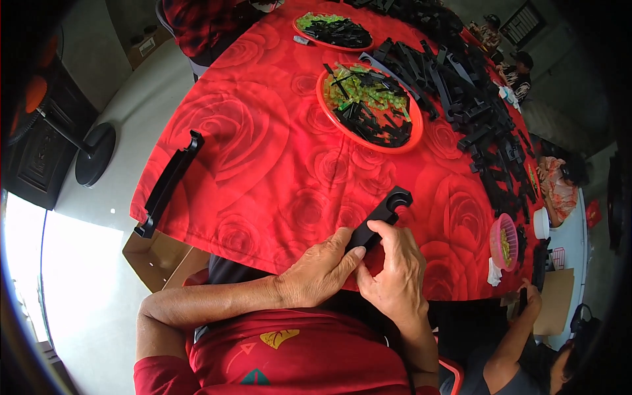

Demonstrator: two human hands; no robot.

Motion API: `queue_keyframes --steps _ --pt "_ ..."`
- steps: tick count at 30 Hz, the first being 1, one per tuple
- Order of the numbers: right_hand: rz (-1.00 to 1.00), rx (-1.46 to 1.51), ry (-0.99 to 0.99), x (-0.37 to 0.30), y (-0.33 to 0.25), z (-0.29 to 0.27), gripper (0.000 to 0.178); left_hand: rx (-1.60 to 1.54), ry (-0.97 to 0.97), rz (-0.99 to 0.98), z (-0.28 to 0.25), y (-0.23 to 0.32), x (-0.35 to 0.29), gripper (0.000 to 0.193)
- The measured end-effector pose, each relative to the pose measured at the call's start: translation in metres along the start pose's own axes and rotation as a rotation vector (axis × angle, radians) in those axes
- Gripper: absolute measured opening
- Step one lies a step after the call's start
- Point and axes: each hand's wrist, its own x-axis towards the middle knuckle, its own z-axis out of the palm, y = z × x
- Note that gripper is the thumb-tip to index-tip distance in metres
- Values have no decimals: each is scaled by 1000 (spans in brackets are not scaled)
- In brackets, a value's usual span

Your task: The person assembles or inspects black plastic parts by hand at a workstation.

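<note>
While hands [319, 271] hold black part [380, 214], axis slants — notched end [402, 193] forward-right.

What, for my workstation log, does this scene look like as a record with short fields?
Left hand: holds the near end of a black part
Right hand: holds the same part
Surface: red rose-patterned cloth
Left side: second black part, lying apart
Beyond the hands: orange-red plate with green pieces and black strips
Far right: heap of black parts

The left hand [321, 264] hides part of the black bar [379, 213].
</note>
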Motion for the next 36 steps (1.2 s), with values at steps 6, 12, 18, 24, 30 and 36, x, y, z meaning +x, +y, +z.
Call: queue_keyframes --steps 6,12,18,24,30,36 --pt "73 98 14 0 2 2 63 54 41 42 6 -4 -1 39" --pt "92 124 34 -2 3 4 63 27 77 78 7 -2 -1 39" --pt "77 129 65 -3 2 6 63 42 77 65 9 -1 -1 38" --pt "92 112 70 -2 -1 4 61 60 68 47 9 0 -2 39" --pt "72 99 93 -5 3 7 62 76 74 62 9 -1 -1 38" --pt "85 143 75 -3 2 7 68 43 56 28 3 -3 1 38"
